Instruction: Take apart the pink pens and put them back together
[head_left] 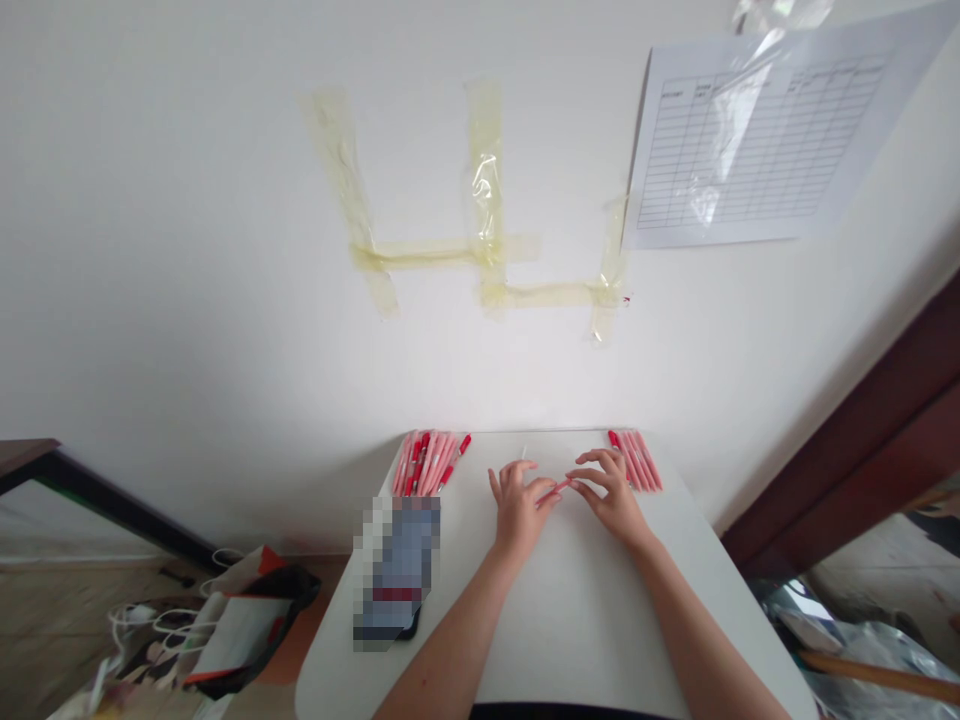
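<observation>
Above the middle of the white table [570,620], a slim pink pen [557,489] is held at a slant between both hands; the fingers hide its ends. My left hand [517,512] pinches its lower left end with thumb and index finger, the other fingers raised. At the upper right end, my right hand [616,508] pinches with thumb and fingertips. Just behind the right hand lies a row of pink pens [641,462] with a red one at its left. A larger bunch of pink and red pens [427,462] lies at the back left.
A phone [401,575], partly blurred out, lies on the table's left side. Behind the left hand is a thin, pale, clear piece [524,452]. The wall [225,300] rises at the table's back edge, with tape and a printed sheet [750,150]. Bags [247,630] stand on the left floor.
</observation>
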